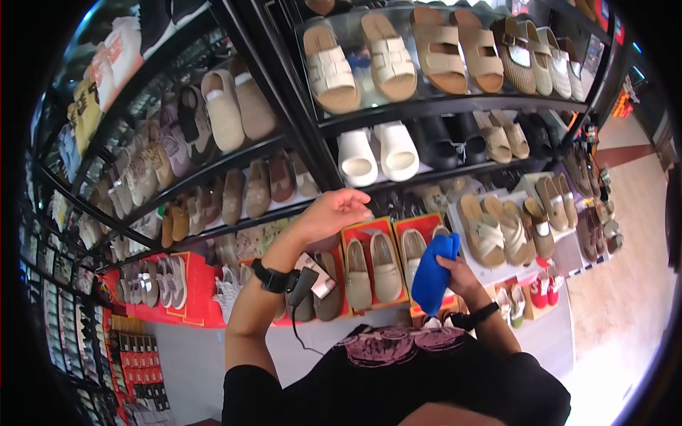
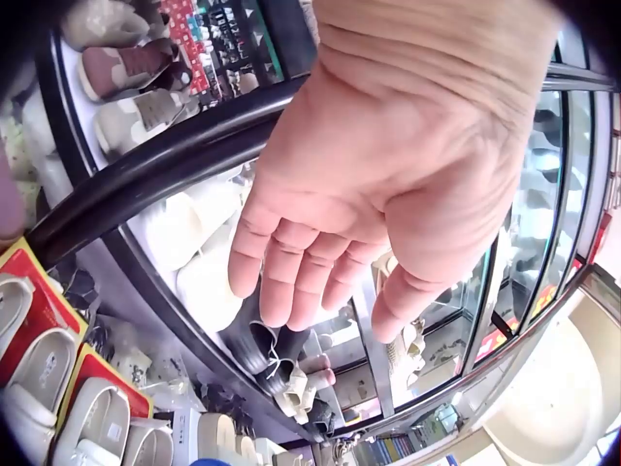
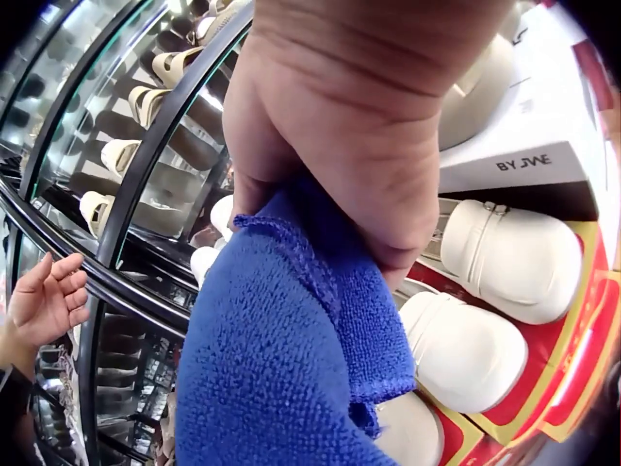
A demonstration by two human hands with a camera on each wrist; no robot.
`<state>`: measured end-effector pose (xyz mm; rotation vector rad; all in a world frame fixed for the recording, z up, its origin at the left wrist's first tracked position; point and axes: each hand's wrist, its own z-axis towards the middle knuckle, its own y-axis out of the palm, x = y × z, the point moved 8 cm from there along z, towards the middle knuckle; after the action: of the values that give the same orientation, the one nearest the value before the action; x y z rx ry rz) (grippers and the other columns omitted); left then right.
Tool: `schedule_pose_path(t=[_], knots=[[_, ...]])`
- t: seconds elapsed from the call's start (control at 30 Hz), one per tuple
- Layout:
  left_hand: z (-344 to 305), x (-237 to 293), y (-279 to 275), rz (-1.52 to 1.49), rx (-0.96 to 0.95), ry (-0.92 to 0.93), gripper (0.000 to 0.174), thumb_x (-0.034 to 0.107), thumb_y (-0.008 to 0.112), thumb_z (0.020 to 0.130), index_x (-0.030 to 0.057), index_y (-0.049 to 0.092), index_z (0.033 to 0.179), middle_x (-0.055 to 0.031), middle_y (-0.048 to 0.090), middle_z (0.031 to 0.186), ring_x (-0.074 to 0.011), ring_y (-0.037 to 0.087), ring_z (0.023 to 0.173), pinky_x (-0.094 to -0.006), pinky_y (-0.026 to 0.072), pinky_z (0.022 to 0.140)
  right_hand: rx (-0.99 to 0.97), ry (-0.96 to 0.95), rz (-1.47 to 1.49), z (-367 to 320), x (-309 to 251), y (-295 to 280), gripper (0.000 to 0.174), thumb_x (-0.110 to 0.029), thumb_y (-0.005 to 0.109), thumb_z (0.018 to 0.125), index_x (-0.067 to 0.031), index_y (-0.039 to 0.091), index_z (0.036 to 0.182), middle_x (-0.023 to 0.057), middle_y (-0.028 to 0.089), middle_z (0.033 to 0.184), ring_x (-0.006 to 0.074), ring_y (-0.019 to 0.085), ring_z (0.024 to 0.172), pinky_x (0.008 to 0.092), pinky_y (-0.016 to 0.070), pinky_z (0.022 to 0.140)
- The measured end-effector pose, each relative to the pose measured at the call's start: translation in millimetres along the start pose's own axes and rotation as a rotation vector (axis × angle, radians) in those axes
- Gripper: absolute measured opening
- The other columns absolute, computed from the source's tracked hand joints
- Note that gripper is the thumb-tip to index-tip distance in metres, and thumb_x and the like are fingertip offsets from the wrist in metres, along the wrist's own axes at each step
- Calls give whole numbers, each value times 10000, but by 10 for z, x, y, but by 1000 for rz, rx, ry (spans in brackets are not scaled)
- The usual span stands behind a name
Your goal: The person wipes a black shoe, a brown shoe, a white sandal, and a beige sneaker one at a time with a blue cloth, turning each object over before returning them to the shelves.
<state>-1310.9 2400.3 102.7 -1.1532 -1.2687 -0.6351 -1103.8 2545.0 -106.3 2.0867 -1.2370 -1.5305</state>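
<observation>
L hand (image 1: 339, 211) is raised near the black shelf rail (image 2: 136, 189), just under the white slides (image 1: 376, 153). Its fingers are straight & relaxed, palm open, holding nothing. R hand (image 1: 460, 273) sits lower & well apart from the L, with thumb & fingers curled tight round a blue cloth (image 1: 432, 273). The cloth hangs bunched from that grip, in front of the cream shoes (image 1: 386, 259) in red boxes (image 1: 366, 227) on the low display.
</observation>
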Motion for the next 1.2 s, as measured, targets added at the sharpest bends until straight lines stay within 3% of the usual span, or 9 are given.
schedule_pose_path(t=[0.2,0.37,0.57,0.7,0.77,0.87,0.93,1.03,1.2], knots=[[-441,516,-745,215,145,53,289,150,622,833,37,553,1090,-43,611,917,-97,575,847,-238,476,749,-175,-45,-50,85,-810,689,358,-108,612,818,-11,492,1141,105,588,1043,227,587,951,367,457,884],[-1016,1317,-1433,225,461,-47,277,108,619,824,14,551,1076,-12,608,892,-70,557,841,-218,452,759,-381,-109,-117,342,-1313,1448,354,-148,621,821,-7,502,1123,102,587,1040,210,589,933,352,474,853],[-403,2085,-1477,470,384,213,295,155,589,854,-15,550,1091,-67,611,994,-118,573,925,-250,447,827,-464,-180,-95,686,-1668,2397,339,-173,630,818,-6,524,1093,101,605,1000,196,599,894,339,483,820],[491,2010,-1300,614,359,312,369,182,615,836,-3,526,1143,-76,598,1050,-129,555,973,-279,438,860,-434,-215,-35,971,-1776,2608,343,-184,648,805,-19,530,1081,91,603,1004,198,589,910,350,467,845],[846,1986,-1297,985,480,398,442,259,597,831,-10,501,1169,-175,532,1148,-259,512,1082,-338,414,901,-425,-213,-13,997,-1827,2659,343,-181,653,802,-27,529,1083,87,601,1003,201,583,924,356,460,858],[1183,1892,-1281,1219,640,533,505,325,581,820,-29,491,1169,-219,490,1188,-322,488,1091,-376,404,905,-425,-222,30,1049,-1884,2663,337,-183,642,810,-37,531,1093,80,608,1011,200,589,925,351,458,865],[1334,1797,-1388,1362,788,408,523,364,588,798,-56,522,1104,-227,533,1125,-356,515,1026,-417,406,880,-424,-237,64,1070,-1908,2642,336,-188,642,810,-46,533,1095,80,605,1021,206,585,936,359,455,871],[1424,1773,-1404,1263,678,187,467,370,620,768,-45,581,979,-232,594,964,-357,563,930,-412,439,800,-408,-238,70,1087,-1903,2613,348,-190,646,807,-42,529,1100,81,604,1026,210,581,944,368,451,877],[1386,1790,-1461,1049,700,220,367,328,652,740,-28,613,818,-203,618,799,-325,603,788,-391,454,708,-406,-211,114,1213,-1837,2541,355,-168,652,802,-32,521,1103,93,597,1032,216,578,946,370,451,876]])
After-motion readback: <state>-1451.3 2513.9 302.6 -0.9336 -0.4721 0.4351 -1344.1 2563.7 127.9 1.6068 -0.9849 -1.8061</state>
